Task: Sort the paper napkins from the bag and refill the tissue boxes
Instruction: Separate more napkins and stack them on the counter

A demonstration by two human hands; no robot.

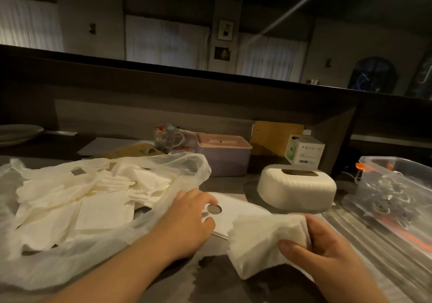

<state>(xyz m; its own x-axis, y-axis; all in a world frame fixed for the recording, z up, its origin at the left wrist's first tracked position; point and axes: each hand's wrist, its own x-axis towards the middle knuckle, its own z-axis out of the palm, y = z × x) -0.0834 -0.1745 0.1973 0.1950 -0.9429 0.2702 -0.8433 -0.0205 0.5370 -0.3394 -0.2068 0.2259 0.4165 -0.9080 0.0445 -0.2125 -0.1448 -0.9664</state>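
Observation:
A clear plastic bag (pixel 184 169) lies open at the left, full of several white paper napkins (pixel 102 193). My left hand (pixel 187 218) rests at the bag's mouth, its fingers touching a flat white lid (pixel 238 211) with a round hole. My right hand (pixel 325 251) grips a stack of folded napkins (pixel 259 242) near the front. Behind it a white tissue box (pixel 297 188) lies upside down, its slot facing up. A pink tissue box (pixel 222 153) stands further back.
A clear plastic container (pixel 397 186) with an orange clasp holds metal bits at the right. A small white carton (pixel 304 151), a brown board (pixel 275 134) and a glass mug (pixel 166 137) stand at the back. A plate (pixel 18 132) sits far left.

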